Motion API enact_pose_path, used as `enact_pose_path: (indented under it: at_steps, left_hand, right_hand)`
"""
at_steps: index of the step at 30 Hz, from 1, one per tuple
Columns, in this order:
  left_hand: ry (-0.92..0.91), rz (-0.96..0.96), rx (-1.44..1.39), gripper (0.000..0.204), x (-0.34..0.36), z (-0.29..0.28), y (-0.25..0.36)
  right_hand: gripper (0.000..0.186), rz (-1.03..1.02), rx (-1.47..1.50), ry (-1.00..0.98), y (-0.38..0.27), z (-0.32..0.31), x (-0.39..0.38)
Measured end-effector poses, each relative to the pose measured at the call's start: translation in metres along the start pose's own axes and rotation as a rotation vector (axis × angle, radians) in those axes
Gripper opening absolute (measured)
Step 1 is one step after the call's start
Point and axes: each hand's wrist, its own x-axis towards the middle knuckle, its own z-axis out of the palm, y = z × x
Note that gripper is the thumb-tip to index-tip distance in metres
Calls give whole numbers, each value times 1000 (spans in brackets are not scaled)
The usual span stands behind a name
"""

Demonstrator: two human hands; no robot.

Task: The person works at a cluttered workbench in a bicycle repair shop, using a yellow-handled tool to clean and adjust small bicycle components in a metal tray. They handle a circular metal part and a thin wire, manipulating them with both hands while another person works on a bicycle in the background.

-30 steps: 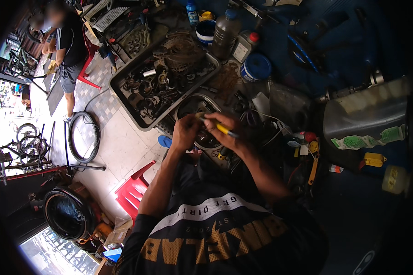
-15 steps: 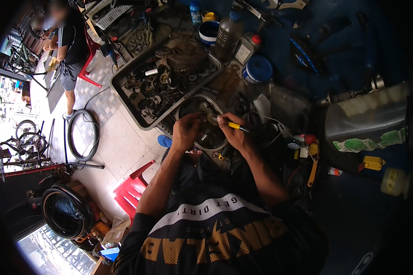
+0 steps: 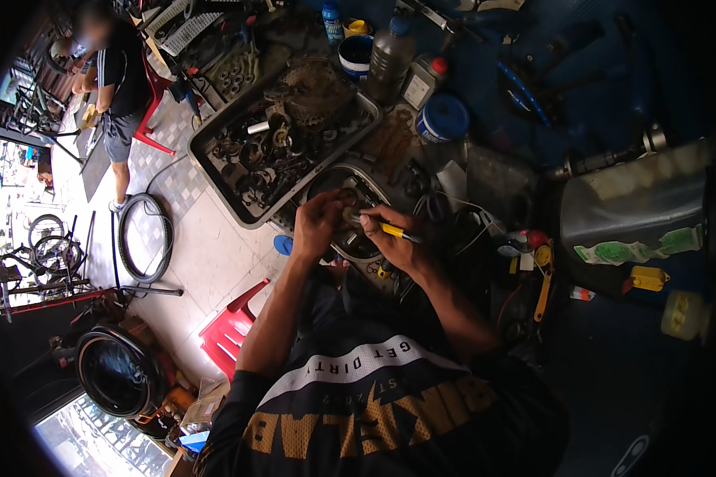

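Over the bowl (image 3: 367,170), the right hand (image 3: 391,236) grips a yellow tool (image 3: 399,232); the left hand (image 3: 318,225) pinches a small part (image 3: 350,213). The tray's (image 3: 216,180) edge crowds the bowl's upper left; bare floor (image 3: 223,254) opens left.

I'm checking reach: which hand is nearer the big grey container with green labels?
Right. The right hand, holding a yellow-handled tool, is left of the container; the left hand is farther left.

Slim tool handle, yellow and black (image 3: 396,231); round plastic tub, blue and white (image 3: 443,118); plastic chair, red (image 3: 243,316); floor tiles, grey-and-white checkered (image 3: 161,160).
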Motion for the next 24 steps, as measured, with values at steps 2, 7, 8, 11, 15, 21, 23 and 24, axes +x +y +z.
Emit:
enact_pose_path:
  at_steps: [2, 7, 8, 11, 15, 21, 23, 24]
  left_hand:
    - [-28, -32, 14, 32, 0, -2, -2]
    - [-67, -52, -88, 34, -1, -9, -7]
    - [-58, -102, -110, 34, -2, -9, -9]
    - [-90, -57, -95, 34, -1, -10, -12]
    - [-105, -85, -86, 34, 0, -14, -12]
    - [-92, -40, 86, 31, 1, -10, -14]
    - [-75, -7, 153, 31, -1, -8, -13]
    - [-66, -8, 148, 30, -2, -8, -11]
  right_hand:
    - [31, -113, 12, 36, -1, -1, 2]
    - [29, -14, -111, 72, -2, -9, 1]
    - [29, -99, -136, 63, -2, -10, 1]
    - [29, -173, -87, 32, -2, -12, 1]
    - [29, -62, -161, 96, 0, -16, 5]
    - [30, -224, -130, -26, 5, -21, 4]
    - [31, -83, -129, 14, 5, -24, 6]
    - [31, 33, -136, 67, 4, -23, 7]
